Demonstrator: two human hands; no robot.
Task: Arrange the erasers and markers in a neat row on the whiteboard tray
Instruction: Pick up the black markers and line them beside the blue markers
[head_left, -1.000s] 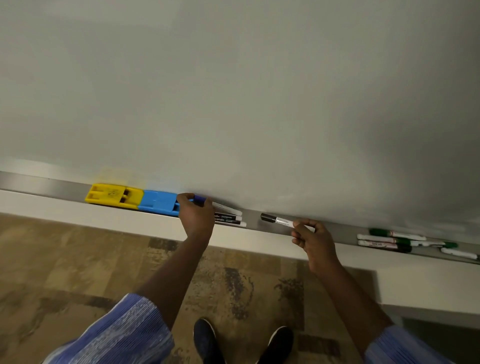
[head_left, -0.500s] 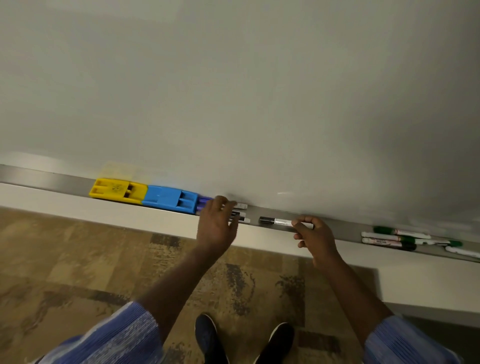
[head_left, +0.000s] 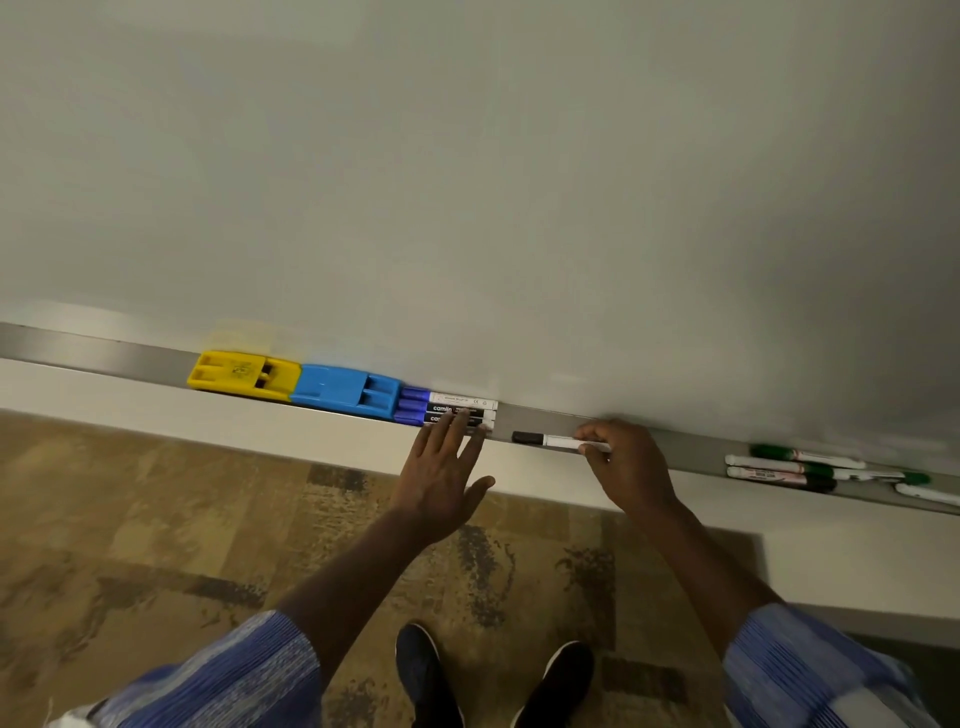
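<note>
A yellow eraser (head_left: 241, 375) and a blue eraser (head_left: 345, 391) lie end to end on the grey whiteboard tray (head_left: 93, 353). Right of them three markers with blue caps (head_left: 449, 409) lie side by side. My left hand (head_left: 441, 478) is open, fingers spread, its fingertips resting on the front of those markers. My right hand (head_left: 628, 467) pinches the white end of a black-capped marker (head_left: 550, 440) that lies on the tray. Several green and black markers (head_left: 810, 467) lie loosely at the tray's right end.
The whiteboard (head_left: 467, 182) fills the upper view. Below the tray runs a white ledge (head_left: 156, 415), then patterned brown carpet (head_left: 156, 545). My two dark shoes (head_left: 431, 675) stand on the floor under the tray.
My left hand let go of the blue-capped markers, slid right along them and opened flat. My right hand stays on the black-capped marker, which has hardly moved.
</note>
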